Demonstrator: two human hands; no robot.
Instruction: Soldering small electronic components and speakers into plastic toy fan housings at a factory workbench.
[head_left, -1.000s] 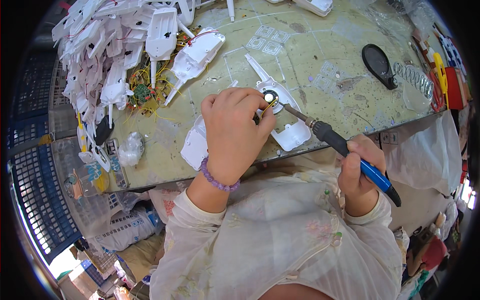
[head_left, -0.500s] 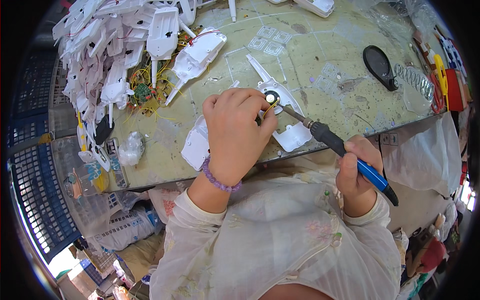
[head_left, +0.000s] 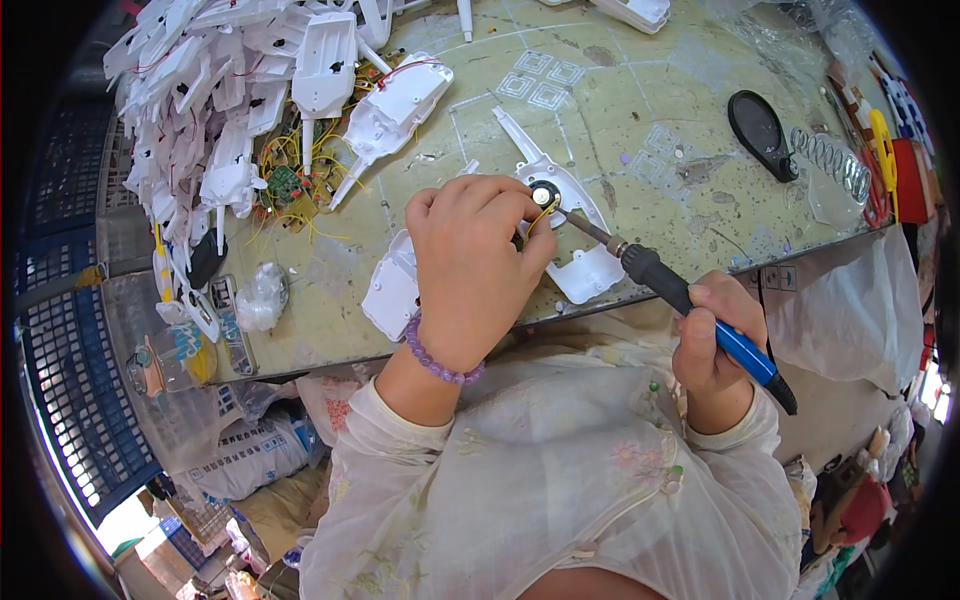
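In my right hand [head_left: 715,330] is a soldering iron [head_left: 680,290] with a blue and black handle, closed in my fingers. Its tip meets the edge of a small round speaker [head_left: 544,195] that sits in a white plastic housing [head_left: 583,275]. My left hand [head_left: 480,250] is bent over the housing, thumb and forefinger pinched on a thin yellow wire [head_left: 538,218] beside the tip. Under that hand, partly hidden, lies another white shell [head_left: 393,295]. What the other left fingers touch is hidden.
A heap of white plastic housings [head_left: 215,110] covers the far left, with green circuit boards [head_left: 286,182] and yellow wires beside it. At the right are a black oval holder [head_left: 757,130], a metal coil stand [head_left: 830,160] and yellow-handled pliers [head_left: 883,150]. A clear plastic bundle [head_left: 263,297] lies left.
Almost nothing differs. Both hands, the iron and the speaker hold nearly the same place, with the iron's tip still at the speaker's edge.
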